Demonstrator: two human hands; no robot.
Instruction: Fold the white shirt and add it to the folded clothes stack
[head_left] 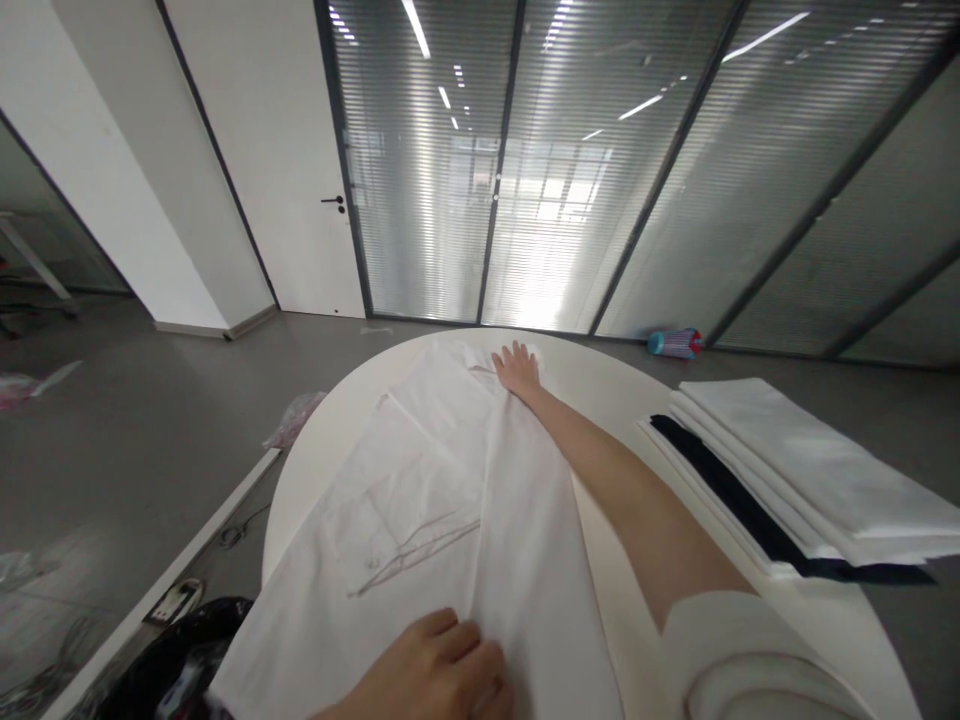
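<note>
Right grip [517, 368] lies flat on white cloth [450, 480] near its far edge.

Our right arm [630, 490] stretched far forward, forearm bare and slanting leftward, our right hand [519, 372] palm down with fingers [517, 353] spread, our left hand [442, 660] close to us, knuckles up, fingers curled under, fingertips hidden

Matt white cloth [442, 460] is showing soft creases.
The tabletop [615, 390] is looking smooth; the dim black bag [165, 645] is gleaming, probably glossy plastic.
</note>
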